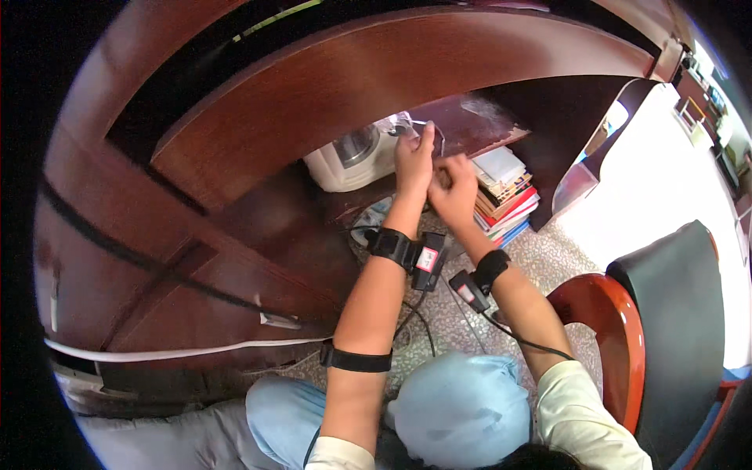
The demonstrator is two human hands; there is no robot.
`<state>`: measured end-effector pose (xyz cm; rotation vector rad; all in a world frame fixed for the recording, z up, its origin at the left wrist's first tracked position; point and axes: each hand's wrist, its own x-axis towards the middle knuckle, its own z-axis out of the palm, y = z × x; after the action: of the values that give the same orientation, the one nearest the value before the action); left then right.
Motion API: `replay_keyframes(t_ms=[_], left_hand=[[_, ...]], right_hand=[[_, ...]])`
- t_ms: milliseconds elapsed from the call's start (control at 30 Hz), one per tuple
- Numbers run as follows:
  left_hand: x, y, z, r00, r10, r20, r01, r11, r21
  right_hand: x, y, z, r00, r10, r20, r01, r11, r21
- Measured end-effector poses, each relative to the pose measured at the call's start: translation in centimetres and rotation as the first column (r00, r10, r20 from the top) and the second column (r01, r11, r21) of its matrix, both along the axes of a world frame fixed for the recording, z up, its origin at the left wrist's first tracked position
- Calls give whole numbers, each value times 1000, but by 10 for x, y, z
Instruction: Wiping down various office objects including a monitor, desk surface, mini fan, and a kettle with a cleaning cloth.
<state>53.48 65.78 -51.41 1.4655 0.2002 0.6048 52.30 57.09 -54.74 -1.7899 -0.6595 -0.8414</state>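
Note:
My left hand point(413, 160) is raised at the shelf under the dark wooden desk, beside a white appliance point(325, 166) with a round metallic part point(356, 146). Its thumb points up, and its other fingers close around something small that I cannot make out. A shiny clear piece point(398, 122) and a thin dark cord point(443, 142) show just past its fingertips. Close to its right is my right hand point(456, 188), fingers curled in; whatever they hold is hidden. Black straps with small boxes sit on both wrists.
A stack of books and papers point(507, 196) stands right of my hands. A reddish wooden chair point(619, 337) with a black backrest point(674, 321) is at the right. Dark wooden panels point(392, 59) rise ahead, and a white cable point(188, 352) runs along the left.

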Motion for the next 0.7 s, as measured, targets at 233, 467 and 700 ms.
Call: replay_keyframes(t_ms=[233, 467, 700], left_hand=[[-15, -9, 20, 998, 60, -12, -61, 951, -302], [-40, -4, 3, 996, 33, -83, -63, 923, -380], [-30, -3, -6, 997, 77, 4, -73, 957, -282]], right_hand=[[75, -22, -12, 884, -452, -119, 461, 801, 383], [193, -90, -20, 837, -547, -25, 545, 836, -58], [162, -66, -24, 916, -312, -253, 180, 882, -435]])
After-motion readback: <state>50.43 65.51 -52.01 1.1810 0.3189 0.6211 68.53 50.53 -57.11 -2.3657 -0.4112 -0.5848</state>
